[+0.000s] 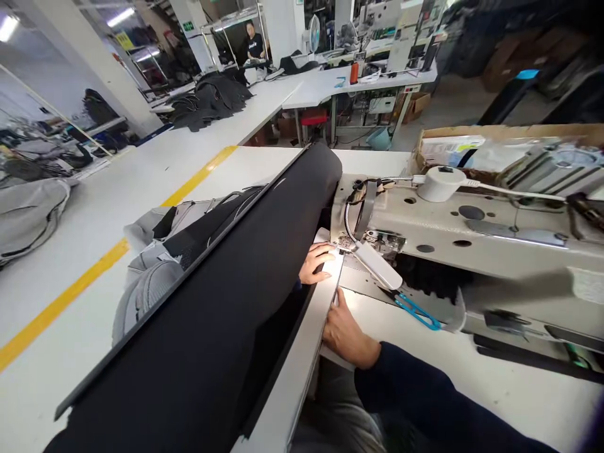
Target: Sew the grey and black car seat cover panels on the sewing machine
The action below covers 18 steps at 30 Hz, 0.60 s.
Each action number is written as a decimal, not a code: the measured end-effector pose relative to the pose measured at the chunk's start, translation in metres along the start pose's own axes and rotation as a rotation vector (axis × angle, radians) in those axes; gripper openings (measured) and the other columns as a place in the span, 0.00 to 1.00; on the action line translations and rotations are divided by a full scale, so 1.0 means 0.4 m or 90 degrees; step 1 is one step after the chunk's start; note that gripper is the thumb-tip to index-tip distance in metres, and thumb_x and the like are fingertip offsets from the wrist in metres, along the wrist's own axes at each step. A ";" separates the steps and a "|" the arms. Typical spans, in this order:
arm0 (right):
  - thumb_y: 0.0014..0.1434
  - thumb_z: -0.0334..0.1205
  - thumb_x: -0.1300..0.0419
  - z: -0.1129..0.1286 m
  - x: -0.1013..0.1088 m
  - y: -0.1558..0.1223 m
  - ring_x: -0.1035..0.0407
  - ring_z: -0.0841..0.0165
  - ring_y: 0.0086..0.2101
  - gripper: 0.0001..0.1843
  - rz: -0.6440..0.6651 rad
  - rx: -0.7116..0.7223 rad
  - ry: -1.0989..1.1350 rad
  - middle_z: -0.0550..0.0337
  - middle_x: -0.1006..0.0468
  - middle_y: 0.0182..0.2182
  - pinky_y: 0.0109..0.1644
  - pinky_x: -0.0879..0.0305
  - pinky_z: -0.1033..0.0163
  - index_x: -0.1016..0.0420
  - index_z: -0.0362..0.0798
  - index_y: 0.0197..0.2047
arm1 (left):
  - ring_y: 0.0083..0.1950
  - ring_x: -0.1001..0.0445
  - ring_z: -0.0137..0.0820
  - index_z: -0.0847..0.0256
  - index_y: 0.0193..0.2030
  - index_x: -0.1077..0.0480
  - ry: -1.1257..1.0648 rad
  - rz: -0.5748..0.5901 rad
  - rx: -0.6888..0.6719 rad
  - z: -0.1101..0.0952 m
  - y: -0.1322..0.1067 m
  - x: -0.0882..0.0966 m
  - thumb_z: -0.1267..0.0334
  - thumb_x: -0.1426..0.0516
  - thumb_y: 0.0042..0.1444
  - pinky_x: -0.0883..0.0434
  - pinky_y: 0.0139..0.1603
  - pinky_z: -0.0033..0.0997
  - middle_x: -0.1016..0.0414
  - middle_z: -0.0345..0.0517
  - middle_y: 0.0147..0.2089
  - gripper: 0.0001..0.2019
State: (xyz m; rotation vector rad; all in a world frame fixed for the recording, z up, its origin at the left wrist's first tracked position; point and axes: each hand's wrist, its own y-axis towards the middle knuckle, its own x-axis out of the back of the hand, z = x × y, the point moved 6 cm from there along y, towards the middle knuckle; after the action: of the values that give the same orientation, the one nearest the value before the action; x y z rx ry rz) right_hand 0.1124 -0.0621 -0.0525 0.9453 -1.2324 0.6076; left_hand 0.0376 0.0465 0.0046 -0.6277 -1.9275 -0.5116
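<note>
A large black fabric panel [226,270] arches across the work surface to the sewing machine [472,220]. Along its near side runs a long light-grey strip [295,352], reaching up to the lit needle area. My left hand [317,263] lies on the strip just before the needle, fingers stretched out and partly under the black fabric's edge. Closer to me, my right hand [343,330] grips the strip's right edge, index finger pointing along it and the other fingers curled underneath. A white lamp [379,265] sits right of the needle. Blue-handled thread snips [418,311] lie on the machine bed.
Grey and black fabric pieces [153,283] lie behind the panel, left of it. A cardboard box [509,133] with packets stands behind the machine. Dark cloth is heaped [212,94] on the long white table [262,104]. A person [255,45] is at the far end.
</note>
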 end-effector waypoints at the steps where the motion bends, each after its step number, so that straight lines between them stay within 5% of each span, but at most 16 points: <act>1: 0.58 0.31 0.47 -0.016 0.004 0.003 0.36 0.53 0.45 0.11 0.000 0.000 0.004 0.54 0.23 0.35 0.60 0.64 0.27 0.23 0.52 0.36 | 0.68 0.45 0.44 0.61 0.54 0.33 0.002 0.004 -0.015 0.006 0.003 -0.004 0.57 0.44 0.55 0.53 0.70 0.51 0.39 0.54 0.65 0.20; 7: 0.50 0.26 0.47 -0.093 0.042 0.021 0.35 0.58 0.44 0.12 -0.023 0.030 0.101 0.55 0.25 0.34 0.59 0.54 0.36 0.26 0.48 0.35 | 0.68 0.45 0.43 0.64 0.55 0.33 0.006 -0.004 -0.064 0.038 0.012 -0.022 0.55 0.46 0.57 0.53 0.70 0.49 0.39 0.56 0.65 0.22; 14: 0.43 0.23 0.52 -0.146 0.091 0.048 0.37 0.65 0.32 0.13 -0.244 0.080 0.178 0.58 0.31 0.27 0.47 0.37 0.51 0.32 0.47 0.28 | 0.62 0.36 0.39 0.68 0.52 0.29 -0.038 0.039 -0.070 0.061 0.043 -0.017 0.59 0.49 0.59 0.41 0.66 0.38 0.32 0.55 0.59 0.19; 18: 0.43 0.24 0.52 -0.146 0.088 0.038 0.40 0.67 0.28 0.11 -0.273 0.105 0.133 0.60 0.34 0.24 0.44 0.36 0.52 0.35 0.48 0.26 | 0.62 0.36 0.39 0.67 0.52 0.29 -0.034 0.052 -0.059 0.063 0.047 -0.016 0.61 0.47 0.59 0.41 0.65 0.37 0.32 0.54 0.59 0.18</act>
State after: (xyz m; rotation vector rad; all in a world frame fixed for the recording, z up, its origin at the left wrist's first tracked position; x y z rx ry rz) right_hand 0.1386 -0.0078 -0.0176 1.2098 -0.7696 0.4552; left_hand 0.0342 0.0749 -0.0100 -0.7833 -1.9273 -0.5391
